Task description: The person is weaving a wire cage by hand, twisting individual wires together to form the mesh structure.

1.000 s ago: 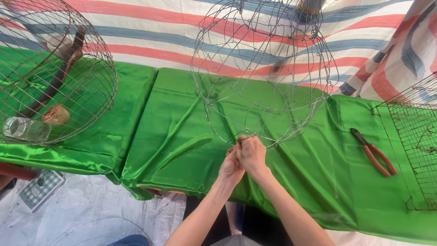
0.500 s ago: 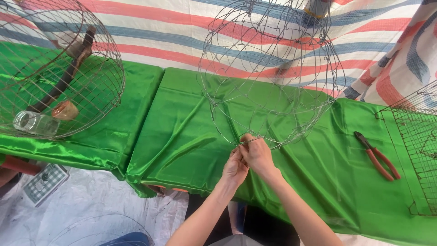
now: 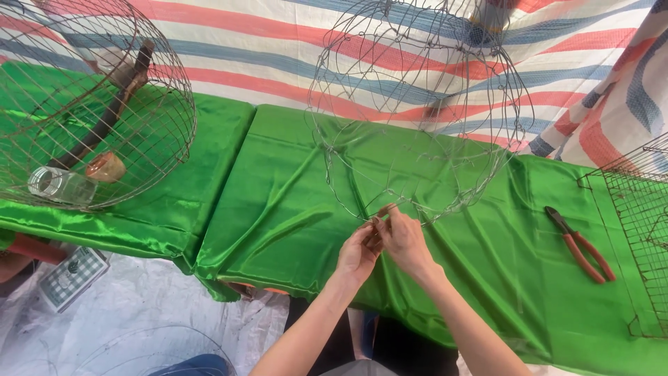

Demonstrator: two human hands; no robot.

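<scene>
A round wire frame cage [image 3: 417, 118] stands on a green satin cloth [image 3: 278, 209] in front of me. Both my hands meet at its lower near rim. My left hand [image 3: 358, 252] pinches the thin wire at the rim. My right hand [image 3: 402, 240] pinches the same spot from the right, fingers closed on the wire. The fingertips of both hands touch each other there.
A finished dome-shaped wire cage [image 3: 90, 104] with a wooden perch and a glass jar [image 3: 61, 185] stands at the left. Red-handled pliers [image 3: 581, 244] lie on the cloth at the right, beside a flat wire mesh panel [image 3: 643, 230]. A striped tarp hangs behind.
The view has shifted slightly, so everything sits a little further right. My hands stay pinched at the same spot on the cage's lower rim.
</scene>
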